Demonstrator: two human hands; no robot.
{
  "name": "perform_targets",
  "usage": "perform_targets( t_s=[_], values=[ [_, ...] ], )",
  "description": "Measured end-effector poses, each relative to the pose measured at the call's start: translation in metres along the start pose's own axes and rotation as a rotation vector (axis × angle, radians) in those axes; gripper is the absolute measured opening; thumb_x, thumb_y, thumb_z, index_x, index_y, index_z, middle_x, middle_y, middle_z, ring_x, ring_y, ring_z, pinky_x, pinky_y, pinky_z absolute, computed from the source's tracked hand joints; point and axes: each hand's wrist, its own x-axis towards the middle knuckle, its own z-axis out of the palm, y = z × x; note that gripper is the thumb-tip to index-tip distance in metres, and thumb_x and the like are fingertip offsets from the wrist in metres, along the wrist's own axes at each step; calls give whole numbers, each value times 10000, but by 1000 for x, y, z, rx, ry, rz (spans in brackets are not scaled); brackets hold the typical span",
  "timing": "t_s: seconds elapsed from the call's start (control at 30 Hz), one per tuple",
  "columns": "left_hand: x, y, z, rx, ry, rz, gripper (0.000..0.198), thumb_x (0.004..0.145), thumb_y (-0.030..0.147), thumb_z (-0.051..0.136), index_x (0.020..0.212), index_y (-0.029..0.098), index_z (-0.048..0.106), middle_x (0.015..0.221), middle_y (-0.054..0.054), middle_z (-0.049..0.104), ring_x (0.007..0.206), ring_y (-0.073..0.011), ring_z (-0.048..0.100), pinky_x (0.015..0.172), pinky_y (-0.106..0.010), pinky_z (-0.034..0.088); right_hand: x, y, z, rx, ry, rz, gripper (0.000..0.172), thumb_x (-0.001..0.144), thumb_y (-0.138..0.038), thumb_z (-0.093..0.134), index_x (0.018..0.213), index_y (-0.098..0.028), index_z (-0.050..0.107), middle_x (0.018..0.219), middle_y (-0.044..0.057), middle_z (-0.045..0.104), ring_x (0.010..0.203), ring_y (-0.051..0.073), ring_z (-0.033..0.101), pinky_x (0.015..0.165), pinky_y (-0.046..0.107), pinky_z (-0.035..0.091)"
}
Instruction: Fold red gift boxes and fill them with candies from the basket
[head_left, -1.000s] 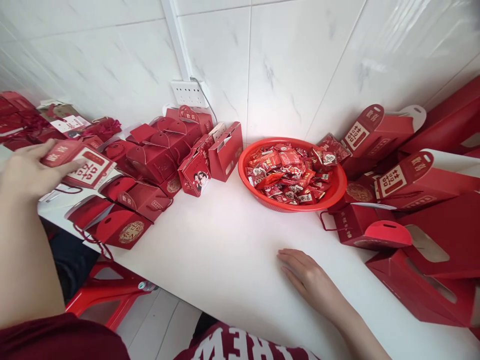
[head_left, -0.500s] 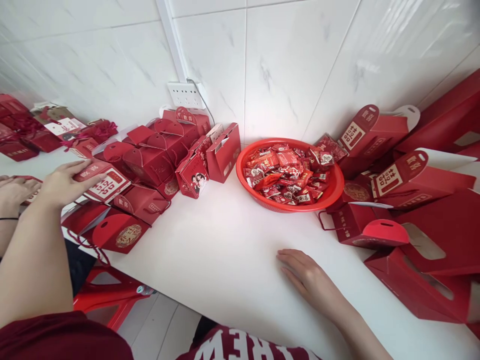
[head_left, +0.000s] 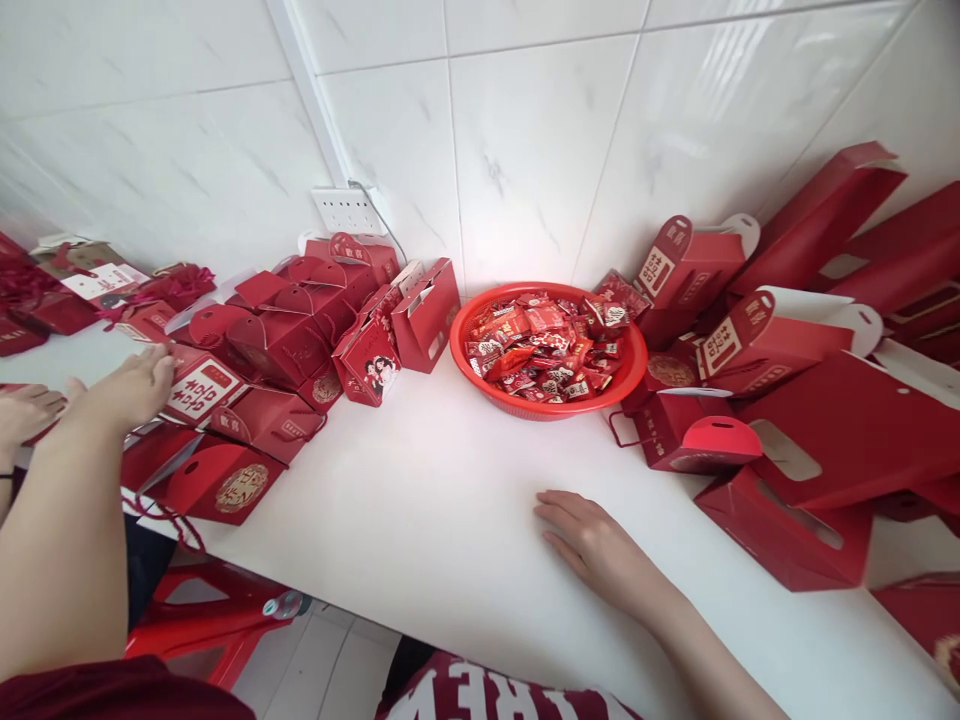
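Note:
My left hand (head_left: pixel 135 385) reaches out to the far left, with its fingers apart, at the near end of a red gift box (head_left: pixel 202 388) that bears a white label with red characters. Its fingertips are beside or lightly touching that box; I cannot tell which. The box lies on other red boxes, among them one with a round gold emblem (head_left: pixel 241 488). My right hand (head_left: pixel 589 538) rests palm down on the white table (head_left: pixel 420 500), fingers stretched out, holding nothing. Beyond it is a red plastic basket (head_left: pixel 551 408) full of wrapped sweets (head_left: pixel 547 345).
A co-worker's hand (head_left: pixel 28 412) is at the far left edge, on something red. More red boxes (head_left: pixel 277 340) are packed along the wall, and handled boxes (head_left: pixel 795 540) crowd the right. A socket strip (head_left: pixel 347 212) is on the wall. Below stands a red stool (head_left: pixel 202 610).
My left hand has come off the top of the labelled box, which now lies on the pile, and its fingers have loosened. My right hand stays flat on the table. The view has shifted slightly right.

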Motion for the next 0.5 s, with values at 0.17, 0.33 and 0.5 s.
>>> perform_targets(
  t_s=[0.17, 0.33, 0.5],
  values=[
    [-55, 108, -22, 69, 412, 277, 583, 1015, 411, 377, 1513, 117, 301, 1603, -127, 296, 1456, -323, 315, 1136, -703, 140, 1, 0, -4, 22, -4, 12, 290, 947, -170, 538, 1219, -200, 634, 1304, 106, 628, 1189, 258, 611, 998, 442, 533],
    [-132, 238, 27, -223, 637, 867, 661, 883, 226, 638, 1485, 136, 382, 1522, -181, 416, 1366, -339, 449, 1101, -521, 398, 3, 16, -22, 32, 202, 34, 258, 987, -237, 483, 1191, -224, 640, 1302, 95, 632, 1171, 248, 613, 994, 425, 512],
    [-195, 346, 98, -414, 210, 1295, 512, 930, 225, 566, 1430, 238, 460, 1504, -125, 447, 1287, -249, 543, 1035, -381, 494, -7, 49, -59, 80, 702, 508, 433, 974, -399, 488, 1365, -213, 498, 989, 78, 723, 827, 235, 685, 736, 365, 543]
  ],
)
